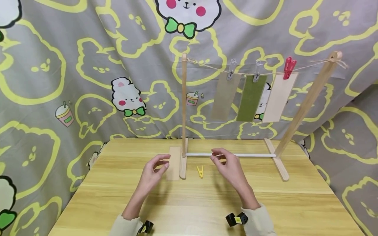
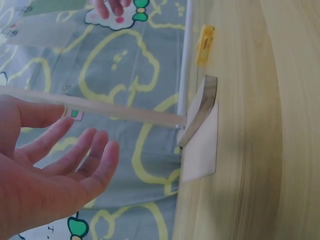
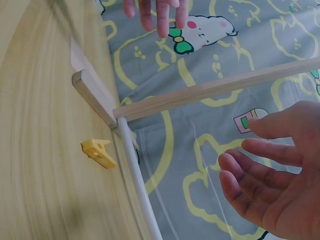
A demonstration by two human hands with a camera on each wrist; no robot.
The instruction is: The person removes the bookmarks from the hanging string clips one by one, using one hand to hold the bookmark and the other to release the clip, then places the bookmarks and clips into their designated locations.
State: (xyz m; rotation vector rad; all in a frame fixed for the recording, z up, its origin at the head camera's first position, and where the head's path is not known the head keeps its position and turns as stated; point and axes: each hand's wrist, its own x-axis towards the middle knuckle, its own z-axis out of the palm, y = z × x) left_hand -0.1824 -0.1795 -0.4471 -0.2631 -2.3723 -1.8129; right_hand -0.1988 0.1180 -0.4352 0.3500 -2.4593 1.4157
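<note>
Yellow peg (image 1: 200, 172): smooth plastic. Tabletop (image 1: 189, 205): wood-grain, faintly glossy. Stand (image 1: 307, 103): matt wood. Backdrop (image 1: 94, 77): creased cloth.

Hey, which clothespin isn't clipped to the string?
The yellow clothespin, the only one lying on the table; the red clothespin and the two clear clothespins are clipped to the string above.

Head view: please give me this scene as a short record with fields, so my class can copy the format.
Line: string tied between two wooden posts
Hanging, left to right: grey-brown strip, green strip, cream strip
Clips, same order: clear, clear, red
On table: yellow clip; loose pale strip beside the stand's left foot
Left grip: holding nothing, nearest the loose pale strip
Right grip: holding nothing, near the white rod
</note>
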